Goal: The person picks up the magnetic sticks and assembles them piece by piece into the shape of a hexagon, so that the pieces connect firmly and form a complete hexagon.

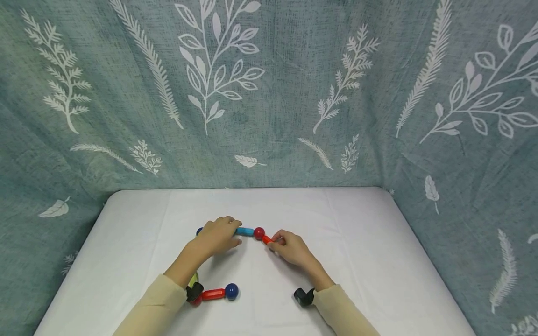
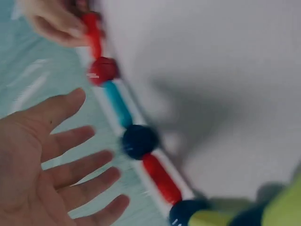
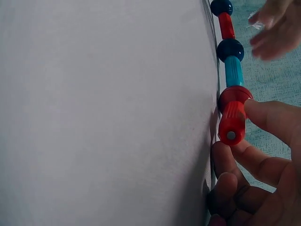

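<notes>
My right hand (image 1: 292, 248) pinches a red magnetic rod (image 3: 233, 115) at the right end of a row of rods and balls. That rod meets a red ball (image 1: 259, 233), and a light-blue rod (image 1: 245, 231) runs on from it to a dark blue ball (image 2: 140, 141). Beyond come another red rod (image 2: 161, 178) and a second dark blue ball (image 3: 221, 6). My left hand (image 1: 216, 237) hovers over the row's left part in the head view, fingers spread and holding nothing. In the left wrist view, yellow-green rods (image 2: 284, 207) show at the lower right corner.
Nearer me on the white table (image 1: 357, 242), a red rod (image 1: 213, 294) joins a dark blue ball (image 1: 231, 291) and a red ball (image 1: 195, 301), partly behind my left wrist. A yellow-green piece (image 1: 194, 279) peeks out there. A leaf-patterned curtain (image 1: 269, 93) surrounds the table's back and sides.
</notes>
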`<state>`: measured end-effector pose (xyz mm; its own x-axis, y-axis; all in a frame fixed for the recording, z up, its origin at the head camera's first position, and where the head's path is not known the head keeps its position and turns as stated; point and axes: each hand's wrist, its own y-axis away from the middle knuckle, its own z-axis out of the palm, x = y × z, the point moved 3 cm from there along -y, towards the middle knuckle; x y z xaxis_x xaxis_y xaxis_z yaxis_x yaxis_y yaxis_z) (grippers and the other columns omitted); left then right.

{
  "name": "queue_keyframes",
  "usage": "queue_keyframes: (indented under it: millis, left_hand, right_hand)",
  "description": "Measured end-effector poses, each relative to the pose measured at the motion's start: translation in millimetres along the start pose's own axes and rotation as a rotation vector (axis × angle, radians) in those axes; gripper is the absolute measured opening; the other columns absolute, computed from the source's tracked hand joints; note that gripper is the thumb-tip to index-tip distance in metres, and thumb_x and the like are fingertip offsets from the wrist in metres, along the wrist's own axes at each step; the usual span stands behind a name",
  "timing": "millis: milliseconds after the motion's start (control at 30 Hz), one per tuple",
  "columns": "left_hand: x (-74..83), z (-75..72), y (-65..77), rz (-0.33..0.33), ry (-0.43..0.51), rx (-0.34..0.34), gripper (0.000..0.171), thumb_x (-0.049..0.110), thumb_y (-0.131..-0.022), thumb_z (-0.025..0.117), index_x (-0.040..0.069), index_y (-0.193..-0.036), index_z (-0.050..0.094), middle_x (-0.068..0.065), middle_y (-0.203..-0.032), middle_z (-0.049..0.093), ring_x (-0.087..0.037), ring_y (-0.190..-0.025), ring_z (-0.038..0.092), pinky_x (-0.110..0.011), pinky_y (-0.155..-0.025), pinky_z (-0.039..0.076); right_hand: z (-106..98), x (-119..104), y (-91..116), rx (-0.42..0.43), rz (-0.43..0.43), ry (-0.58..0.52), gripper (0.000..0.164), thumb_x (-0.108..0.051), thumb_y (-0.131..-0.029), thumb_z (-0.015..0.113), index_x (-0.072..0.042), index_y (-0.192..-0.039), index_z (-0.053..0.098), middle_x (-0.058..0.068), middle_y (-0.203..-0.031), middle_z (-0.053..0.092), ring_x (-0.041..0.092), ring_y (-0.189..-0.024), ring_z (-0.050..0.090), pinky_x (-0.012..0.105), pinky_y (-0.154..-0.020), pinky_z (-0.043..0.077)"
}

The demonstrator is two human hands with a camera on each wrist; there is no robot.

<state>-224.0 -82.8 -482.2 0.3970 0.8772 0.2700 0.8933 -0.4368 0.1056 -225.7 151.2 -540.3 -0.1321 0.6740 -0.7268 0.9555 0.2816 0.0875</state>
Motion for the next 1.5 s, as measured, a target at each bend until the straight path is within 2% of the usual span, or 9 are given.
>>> queue_keyframes:
  millis: [100, 233, 333, 400, 567, 833, 1033, 1167, 1500]
  left_hand:
    - [4.6, -4.9, 30.9, 0.036, 0.071, -0.026, 0.047, 0.036, -0.091, 0.075, 0.009, -0.128, 0.066, -0.011, -0.13, 0.062, -0.031, -0.121, 0.058, -0.052, -0.096, 0.047]
    - [9.8, 2.8, 67.0, 0.065, 0.12, -0.113, 0.049, 0.04, -0.087, 0.078, 0.011, -0.126, 0.068, -0.009, -0.127, 0.064, -0.029, -0.118, 0.059, -0.05, -0.096, 0.049]
    - [13.3, 11.7, 83.2, 0.084, 0.102, -0.141, 0.052, 0.041, -0.084, 0.08, 0.011, -0.124, 0.069, -0.007, -0.12, 0.066, -0.026, -0.11, 0.062, -0.048, -0.091, 0.051]
    - [14.9, 17.4, 89.1, 0.093, 0.096, -0.136, 0.05, 0.038, -0.082, 0.082, 0.01, -0.121, 0.07, -0.005, -0.112, 0.068, -0.02, -0.097, 0.063, -0.044, -0.083, 0.053]
    - [16.7, 29.8, 93.6, 0.102, 0.122, -0.129, 0.035, 0.03, -0.082, 0.083, 0.011, -0.11, 0.073, 0.004, -0.091, 0.065, -0.007, -0.072, 0.051, -0.032, -0.07, 0.05]
    - [19.7, 37.8, 89.9, 0.095, 0.115, -0.095, 0.029, 0.031, -0.085, 0.081, 0.012, -0.105, 0.073, 0.005, -0.087, 0.065, -0.005, -0.07, 0.052, -0.029, -0.069, 0.051]
    - [21.2, 43.5, 86.6, 0.08, 0.058, -0.057, 0.026, 0.035, -0.088, 0.077, 0.01, -0.094, 0.073, 0.008, -0.073, 0.054, -0.009, -0.064, 0.047, -0.029, -0.059, 0.044]
    - [23.1, 46.1, 87.9, 0.076, 0.034, -0.038, 0.027, 0.036, -0.089, 0.076, 0.01, -0.091, 0.074, 0.007, -0.071, 0.053, -0.011, -0.064, 0.045, -0.03, -0.058, 0.041]
    - [28.0, 46.4, 88.8, 0.061, 0.022, -0.046, 0.033, 0.036, -0.085, 0.08, 0.008, -0.103, 0.073, 0.005, -0.079, 0.059, -0.013, -0.071, 0.047, -0.032, -0.063, 0.042]
  right_hand:
    - [-1, -2, -1, -0.006, 0.006, 0.003, 0.019, -0.029, -0.093, 0.072, -0.012, -0.101, 0.068, -0.003, -0.071, 0.057, 0.014, -0.062, 0.049, 0.029, -0.055, 0.038]
    - [-1, -3, -1, -0.012, 0.018, 0.008, 0.016, -0.027, -0.092, 0.073, -0.013, -0.098, 0.068, -0.004, -0.071, 0.058, 0.014, -0.063, 0.051, 0.029, -0.056, 0.038]
    - [-1, -5, -2, -0.01, 0.017, 0.003, 0.015, -0.026, -0.091, 0.073, -0.013, -0.095, 0.068, -0.004, -0.072, 0.06, 0.014, -0.065, 0.052, 0.029, -0.058, 0.039]
    - [0, -6, -2, -0.014, 0.021, -0.01, 0.016, -0.027, -0.091, 0.073, -0.012, -0.094, 0.069, -0.005, -0.073, 0.061, 0.014, -0.066, 0.052, 0.029, -0.059, 0.04]
    - [5, -6, -3, -0.037, 0.028, -0.033, 0.016, -0.028, -0.092, 0.072, -0.012, -0.093, 0.071, -0.005, -0.073, 0.063, 0.014, -0.065, 0.053, 0.03, -0.06, 0.042]
    - [8, -10, -1, -0.046, 0.025, -0.042, 0.017, -0.028, -0.093, 0.071, -0.012, -0.092, 0.071, -0.003, -0.071, 0.063, 0.013, -0.062, 0.051, 0.029, -0.057, 0.04]
    - [15, -10, -1, -0.094, 0.054, -0.094, 0.019, -0.032, -0.093, 0.071, -0.014, -0.089, 0.071, -0.002, -0.068, 0.064, 0.011, -0.05, 0.048, 0.025, -0.047, 0.039]
    - [19, -11, 1, -0.129, 0.061, -0.138, 0.02, -0.034, -0.092, 0.072, -0.015, -0.089, 0.071, -0.002, -0.067, 0.065, 0.01, -0.042, 0.045, 0.024, -0.04, 0.035]
    - [28, -19, 9, -0.189, 0.124, -0.296, 0.02, -0.031, -0.092, 0.072, -0.011, -0.087, 0.073, 0.001, -0.058, 0.056, 0.01, -0.038, 0.042, 0.021, -0.037, 0.031]
